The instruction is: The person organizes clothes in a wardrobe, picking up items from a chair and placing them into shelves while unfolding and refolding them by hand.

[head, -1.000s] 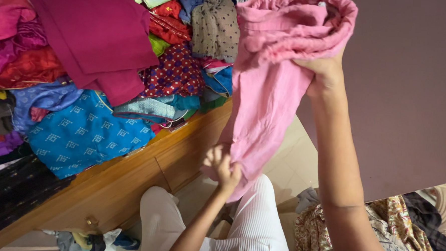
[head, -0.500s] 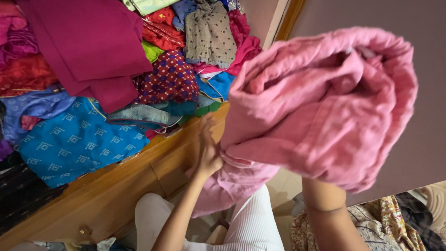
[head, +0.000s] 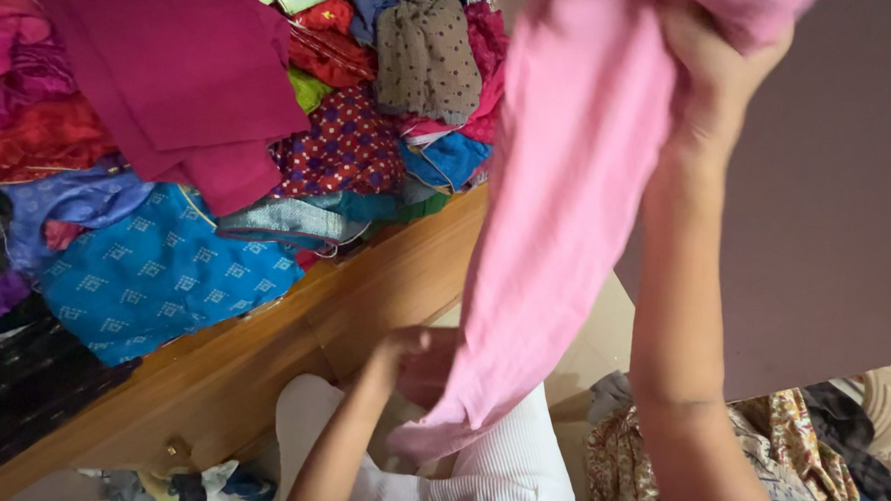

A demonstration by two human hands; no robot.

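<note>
A pink cloth garment [head: 557, 215] hangs lengthwise in front of me. My right hand [head: 715, 77] grips its top end, raised high near the upper edge of the view. My left hand [head: 408, 351] is low, at the garment's bottom end, fingers closed on the hem beside the wooden bed frame [head: 260, 363]. My legs in white ribbed trousers [head: 496, 463] show below the cloth.
A heap of mixed clothes lies on the bed at left: a maroon cloth [head: 173, 68], a blue printed piece [head: 154, 278], a red dotted piece [head: 345, 146]. More patterned clothes [head: 777, 465] are piled at lower right. A plain mauve wall [head: 828, 197] fills the right.
The bunched-up pink garment has been let out and now hangs long. My right hand went higher; my left hand dropped lower along the cloth to its bottom end.
</note>
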